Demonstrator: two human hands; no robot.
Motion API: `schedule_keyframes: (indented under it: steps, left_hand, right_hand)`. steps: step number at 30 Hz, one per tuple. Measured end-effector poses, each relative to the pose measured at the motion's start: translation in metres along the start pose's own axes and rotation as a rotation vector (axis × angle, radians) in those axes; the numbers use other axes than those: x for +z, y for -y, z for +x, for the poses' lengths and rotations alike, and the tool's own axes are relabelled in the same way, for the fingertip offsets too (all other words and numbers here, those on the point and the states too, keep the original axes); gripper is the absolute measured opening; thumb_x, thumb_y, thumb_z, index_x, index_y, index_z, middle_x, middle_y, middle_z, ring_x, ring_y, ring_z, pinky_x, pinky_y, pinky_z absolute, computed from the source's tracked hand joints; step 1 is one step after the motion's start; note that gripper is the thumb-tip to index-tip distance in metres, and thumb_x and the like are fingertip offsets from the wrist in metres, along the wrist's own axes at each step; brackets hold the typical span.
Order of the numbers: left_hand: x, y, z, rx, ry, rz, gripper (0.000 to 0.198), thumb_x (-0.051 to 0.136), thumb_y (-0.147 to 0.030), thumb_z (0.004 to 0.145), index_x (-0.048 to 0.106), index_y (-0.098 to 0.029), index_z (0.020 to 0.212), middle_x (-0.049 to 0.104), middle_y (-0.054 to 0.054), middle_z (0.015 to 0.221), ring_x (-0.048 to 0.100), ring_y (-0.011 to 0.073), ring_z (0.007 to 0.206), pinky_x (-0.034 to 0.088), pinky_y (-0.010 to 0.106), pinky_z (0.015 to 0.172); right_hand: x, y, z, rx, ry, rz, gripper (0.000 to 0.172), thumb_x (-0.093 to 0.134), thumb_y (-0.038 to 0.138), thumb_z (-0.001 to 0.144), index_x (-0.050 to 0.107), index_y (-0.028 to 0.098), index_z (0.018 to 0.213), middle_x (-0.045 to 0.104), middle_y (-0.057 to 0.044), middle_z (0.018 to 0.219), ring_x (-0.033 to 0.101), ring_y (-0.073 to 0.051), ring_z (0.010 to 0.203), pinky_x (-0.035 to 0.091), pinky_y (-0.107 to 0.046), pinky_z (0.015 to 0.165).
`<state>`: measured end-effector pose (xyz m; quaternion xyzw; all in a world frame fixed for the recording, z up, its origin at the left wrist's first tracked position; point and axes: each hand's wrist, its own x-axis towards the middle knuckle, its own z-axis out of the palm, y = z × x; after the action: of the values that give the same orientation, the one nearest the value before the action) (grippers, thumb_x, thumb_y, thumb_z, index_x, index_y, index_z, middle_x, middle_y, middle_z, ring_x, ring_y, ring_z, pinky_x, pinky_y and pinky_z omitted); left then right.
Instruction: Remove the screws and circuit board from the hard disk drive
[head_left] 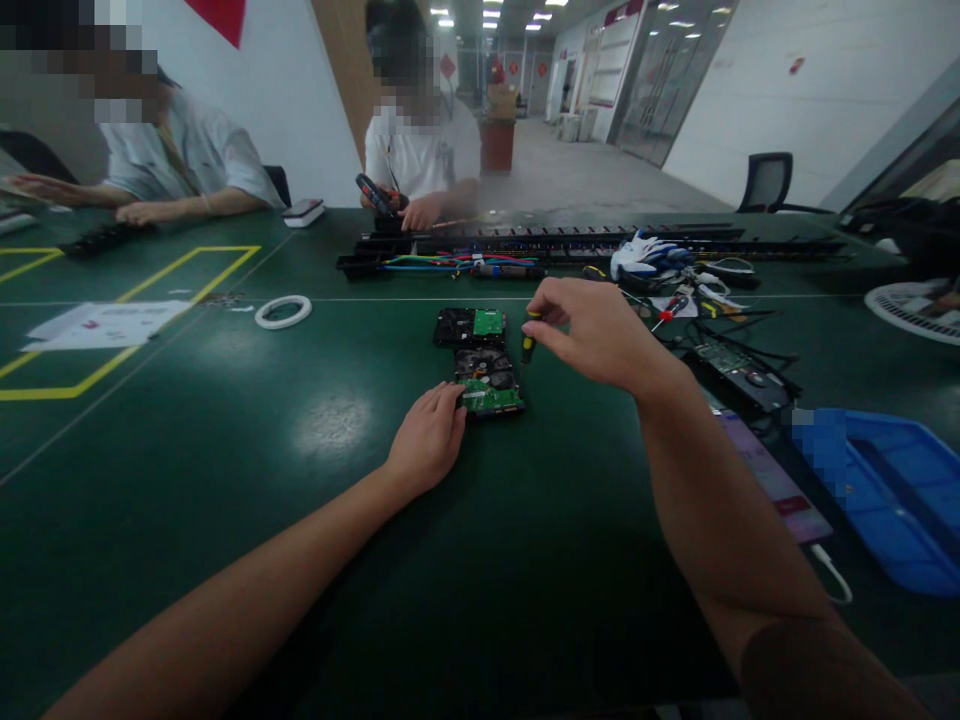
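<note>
Near the middle of the green table lies a hard drive (pixel 489 372), its circuit board facing up. My left hand (pixel 429 435) grips its left edge, fingers close together at the near corner. Just beyond sits a second hard drive (pixel 454 327) with a green board, touching or nearly touching the first. My right hand (pixel 592 335) is closed in a pinch around a small yellow-and-black screwdriver (pixel 529 338), held upright. The shaft points down by the right edge of the nearer drive; whether its tip touches a screw is too small to tell.
A white tape roll (pixel 283 312) and papers (pixel 109 325) lie left. Black rails with cables (pixel 450 262), gloves (pixel 651 258) and a red screwdriver (pixel 670 313) lie beyond. At right are a phone (pixel 776 475) and blue tray (pixel 900 490). Two people sit across the table.
</note>
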<state>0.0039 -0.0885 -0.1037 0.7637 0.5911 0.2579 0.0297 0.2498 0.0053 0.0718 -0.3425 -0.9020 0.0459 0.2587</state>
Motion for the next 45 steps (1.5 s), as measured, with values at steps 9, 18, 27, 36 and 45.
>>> schedule_keyframes:
  steps: [9,18,27,36,45]
  left_hand:
    - [0.0,-0.001,-0.001,-0.003,-0.01,-0.005,0.04,0.041,-0.03,0.108,0.053,-0.014,0.143,0.065,0.018,0.143,0.056,0.0327,0.143,0.046,0.055,0.121]
    - [0.001,-0.001,0.0,-0.002,-0.013,-0.016,0.039,0.041,-0.029,0.108,0.053,-0.015,0.142,0.066,0.018,0.142,0.057,0.0329,0.142,0.047,0.056,0.12]
    - [0.0,-0.002,-0.001,-0.011,0.007,-0.004,0.04,0.039,-0.029,0.108,0.052,-0.012,0.143,0.063,0.02,0.145,0.055,0.0331,0.143,0.044,0.056,0.122]
    - [0.002,-0.003,0.0,-0.019,-0.005,0.006,0.039,0.04,-0.028,0.108,0.051,-0.016,0.143,0.064,0.017,0.145,0.055,0.0321,0.145,0.045,0.056,0.122]
    - [0.001,-0.005,0.0,-0.016,-0.01,0.009,0.038,0.042,-0.027,0.108,0.053,-0.013,0.142,0.065,0.017,0.144,0.056,0.0334,0.143,0.045,0.055,0.122]
  right_hand:
    - [-0.001,-0.001,-0.001,0.024,-0.004,0.017,0.011,0.071,0.029,0.09,0.066,0.021,0.096,0.075,-0.007,0.096,0.069,-0.026,0.09,0.048,-0.037,0.08]
    - [0.002,0.002,-0.001,0.047,-0.007,0.032,0.017,0.074,0.033,0.09,0.062,0.023,0.098,0.073,-0.006,0.093,0.067,-0.025,0.087,0.046,-0.036,0.076]
    - [0.0,0.005,0.0,0.016,0.015,-0.005,0.005,0.064,0.026,0.093,0.062,0.022,0.096,0.072,-0.007,0.094,0.066,-0.026,0.087,0.046,-0.037,0.079]
    - [0.003,0.01,-0.001,0.06,-0.021,0.012,0.009,0.068,0.025,0.092,0.061,0.022,0.097,0.073,-0.008,0.097,0.068,-0.027,0.089,0.047,-0.038,0.08]
    - [0.004,0.02,-0.007,0.042,-0.004,-0.064,0.011,0.065,0.02,0.094,0.063,0.02,0.105,0.072,-0.01,0.105,0.067,-0.027,0.092,0.049,-0.039,0.084]
